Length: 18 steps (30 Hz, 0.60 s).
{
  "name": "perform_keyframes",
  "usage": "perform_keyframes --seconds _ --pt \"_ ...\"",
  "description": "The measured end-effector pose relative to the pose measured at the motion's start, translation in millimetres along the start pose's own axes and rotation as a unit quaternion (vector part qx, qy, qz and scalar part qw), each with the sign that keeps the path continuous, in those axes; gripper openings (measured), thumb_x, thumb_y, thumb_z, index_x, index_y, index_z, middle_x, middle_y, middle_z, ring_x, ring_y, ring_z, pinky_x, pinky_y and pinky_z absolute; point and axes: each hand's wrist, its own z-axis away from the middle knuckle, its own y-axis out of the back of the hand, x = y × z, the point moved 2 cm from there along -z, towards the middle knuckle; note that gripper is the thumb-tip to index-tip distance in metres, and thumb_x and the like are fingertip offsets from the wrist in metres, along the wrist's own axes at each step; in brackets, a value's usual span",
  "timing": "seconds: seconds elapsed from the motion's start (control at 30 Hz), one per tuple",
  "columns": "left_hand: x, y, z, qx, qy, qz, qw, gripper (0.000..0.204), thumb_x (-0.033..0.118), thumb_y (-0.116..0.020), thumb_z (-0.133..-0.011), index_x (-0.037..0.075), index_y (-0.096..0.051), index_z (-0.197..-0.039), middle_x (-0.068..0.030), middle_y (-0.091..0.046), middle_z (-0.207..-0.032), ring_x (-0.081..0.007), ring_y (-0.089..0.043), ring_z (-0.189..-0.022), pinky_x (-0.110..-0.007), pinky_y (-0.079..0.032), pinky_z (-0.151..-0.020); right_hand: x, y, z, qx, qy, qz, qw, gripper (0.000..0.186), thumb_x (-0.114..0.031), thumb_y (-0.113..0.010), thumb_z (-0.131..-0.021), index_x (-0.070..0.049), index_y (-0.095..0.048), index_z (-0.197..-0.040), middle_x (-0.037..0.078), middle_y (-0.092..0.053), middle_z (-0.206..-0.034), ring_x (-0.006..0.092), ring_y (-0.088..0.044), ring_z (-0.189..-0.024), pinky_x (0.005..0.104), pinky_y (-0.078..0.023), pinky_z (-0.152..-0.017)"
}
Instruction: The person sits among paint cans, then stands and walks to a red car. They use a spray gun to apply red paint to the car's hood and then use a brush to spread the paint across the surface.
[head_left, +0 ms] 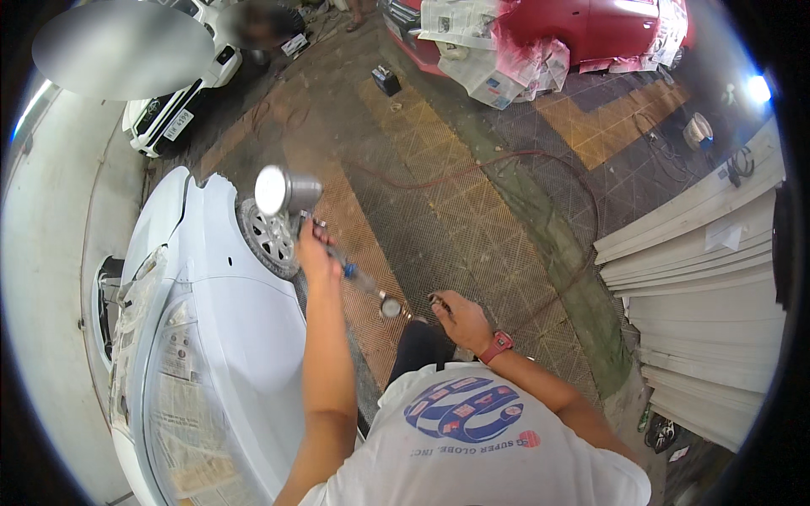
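My left hand point(314, 246) is wrapped round the handle of a spray gun point(331, 253) with a silver, white-topped paint cup point(288, 191). Below the handle, a blue fitting leads to a small round pressure gauge point(390, 306). The gun is beside the front wheel point(270, 239) of a white car point(245, 329), and faint mist blurs the air near the cup. My right hand point(464, 320), with a red watch at the wrist, is curled in front of my body. Something dark shows at its fingertips, too small to name.
Newspaper masking point(181, 371) covers the white car's glass. A red hose point(472, 173) runs across the patterned floor mats. Ahead stand a red car point(582, 34) partly papered over and another white vehicle point(169, 118). A dark box point(386, 81) sits on the floor; pale curtains point(700, 287) hang at right.
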Motion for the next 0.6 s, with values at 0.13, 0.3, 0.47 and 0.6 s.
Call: perform_keyframes --seconds 0.13,0.3,0.47,0.6 --pt "-2.3 -118.3 -36.8 -0.049 0.025 0.05 0.997 0.018 0.024 -0.065 -0.104 0.014 -0.058 -0.091 0.0051 -0.049 -0.074 -0.0085 -0.046 -0.061 -0.027 -0.04 -0.054 -8.2 37.1 -38.5 0.025 -0.054 -0.014 0.998 0.036 -0.033 -0.061 -0.107 -0.005 -0.065 -0.129 0.022 -0.075 -0.103 0.0467 -0.071 -0.096 0.051 -0.056 -0.08" --pt "-31.6 -212.4 -83.0 -0.083 0.045 0.061 0.994 0.017 0.022 -0.062 -0.104 0.015 -0.054 -0.091 0.0054 -0.046 -0.069 -0.0088 -0.044 -0.058 -0.03 -0.04 -0.056 -15.3 56.3 -111.7 0.075 -0.063 0.016 0.995 0.035 -0.034 -0.064 -0.106 -0.003 -0.066 -0.122 0.025 -0.072 -0.093 0.0492 -0.069 -0.09 0.0534 -0.053 -0.074" --pt "-48.0 -283.7 -137.4 -0.081 0.054 0.065 0.993 0.022 0.023 -0.066 -0.101 0.007 -0.055 -0.091 0.0012 -0.048 -0.072 -0.0101 -0.046 -0.057 -0.028 -0.039 -0.049 -13.9 73.0 -194.8 0.109 -0.13 0.038 0.985 0.036 -0.035 -0.066 -0.105 -0.001 -0.065 -0.117 0.027 -0.071 -0.089 0.0505 -0.068 -0.085 0.0555 -0.05 -0.071" --pt "-54.1 -317.6 -193.8 -0.08 0.06 0.05 0.994 0.018 0.022 -0.064 -0.101 0.01 -0.056 -0.092 0.0025 -0.048 -0.072 -0.0105 -0.046 -0.058 -0.03 -0.039 -0.052 -11.2 76.5 -237.7 0.151 -0.147 0.053 0.976 0.037 -0.035 -0.066 -0.104 -0.001 -0.066 -0.118 0.027 -0.071 -0.089 0.0504 -0.068 -0.085 0.0556 -0.051 -0.072"
